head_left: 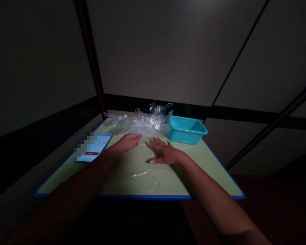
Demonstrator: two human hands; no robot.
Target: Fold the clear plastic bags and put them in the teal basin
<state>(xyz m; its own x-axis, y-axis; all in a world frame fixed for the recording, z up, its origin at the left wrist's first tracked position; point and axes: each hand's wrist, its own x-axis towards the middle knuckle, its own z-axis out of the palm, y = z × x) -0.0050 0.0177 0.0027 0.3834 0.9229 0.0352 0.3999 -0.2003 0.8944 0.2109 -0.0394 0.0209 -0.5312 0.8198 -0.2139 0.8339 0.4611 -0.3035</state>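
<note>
The left hand has its fingers partly curled, and I cannot tell whether they pinch anything; the right hand is spread wide, gripping nothing. From the left: 1 phone by the table's left edge (screen lit, partly pixelated), flat clear plastic toward the near edge, crumpled clear bags along the far edge, 1 turquoise basket at the far right corner.
</note>
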